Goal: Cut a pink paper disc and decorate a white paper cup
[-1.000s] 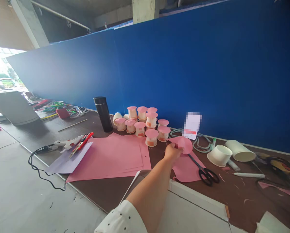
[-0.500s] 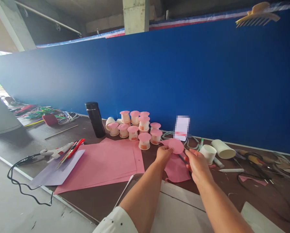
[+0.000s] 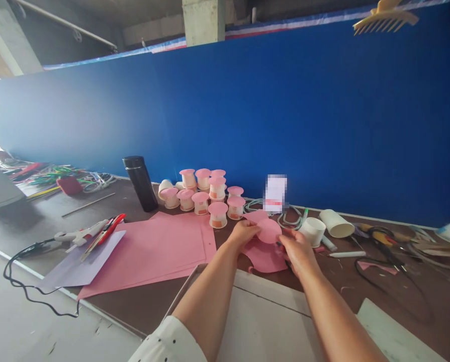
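On the brown surface (image 3: pixel 360 281) below a blue wall (image 3: pixel 323 125), the left hand (image 3: pixel 243 232) and right hand (image 3: pixel 298 249) each hold a closed grip on the pink paper circle (image 3: pixel 269 230); light pinches at its edge would probably keep it uncreased.

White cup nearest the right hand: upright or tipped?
Upright. The white cup stands on its base with its open mouth up; the second cup just behind it lies on its side.

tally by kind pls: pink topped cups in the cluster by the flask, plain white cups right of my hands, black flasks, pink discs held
pink-topped cups: 10
plain white cups: 2
black flask: 1
pink disc: 1
total: 14
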The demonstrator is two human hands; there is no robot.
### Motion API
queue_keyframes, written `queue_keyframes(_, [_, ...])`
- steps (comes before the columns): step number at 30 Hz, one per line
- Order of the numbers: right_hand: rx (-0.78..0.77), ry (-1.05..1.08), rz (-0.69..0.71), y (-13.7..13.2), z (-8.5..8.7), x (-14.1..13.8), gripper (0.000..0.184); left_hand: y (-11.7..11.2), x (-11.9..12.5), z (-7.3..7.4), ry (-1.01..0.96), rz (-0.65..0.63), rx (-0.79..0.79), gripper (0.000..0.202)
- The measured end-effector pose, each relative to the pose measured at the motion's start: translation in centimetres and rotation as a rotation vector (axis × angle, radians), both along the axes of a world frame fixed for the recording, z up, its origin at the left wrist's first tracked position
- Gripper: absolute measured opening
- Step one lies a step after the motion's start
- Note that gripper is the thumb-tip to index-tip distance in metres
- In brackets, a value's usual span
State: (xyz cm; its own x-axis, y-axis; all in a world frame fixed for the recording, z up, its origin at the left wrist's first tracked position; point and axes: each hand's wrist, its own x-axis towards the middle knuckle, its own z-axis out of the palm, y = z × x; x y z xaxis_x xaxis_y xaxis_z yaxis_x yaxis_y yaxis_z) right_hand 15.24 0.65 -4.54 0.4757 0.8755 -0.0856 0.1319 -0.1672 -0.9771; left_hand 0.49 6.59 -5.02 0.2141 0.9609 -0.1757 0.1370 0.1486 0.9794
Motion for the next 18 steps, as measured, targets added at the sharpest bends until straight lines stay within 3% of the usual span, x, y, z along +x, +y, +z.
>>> queue_keyframes(5, [-0.058,-0.229,0.032,-0.8,-0.2,0.5,0.049,0.0,-1.5,0.8,0.234,-0.084,0.095,0.036])
queue_keyframes(9, [-0.044,-0.394,-0.019,-1.6,1.0,1.2,0.034,0.0,-1.7,1.0,0.420,-0.137,0.221,0.034])
queue_keyframes(13, [-0.004,-0.488,-0.303,-2.5,2.6,3.2,0.041,-0.6,-1.5,1.2,0.559,-0.158,0.313,0.033])
queue_keyframes(15, [0.095,-0.498,-0.563,-2.8,3.0,4.7,0.044,-0.9,-1.4,1.5,0.607,-0.150,0.341,0.036])
queue_keyframes(18, [0.071,-0.496,-0.701,-3.2,2.9,7.1,0.051,-1.2,-1.4,1.9,0.664,-0.117,0.370,0.032])
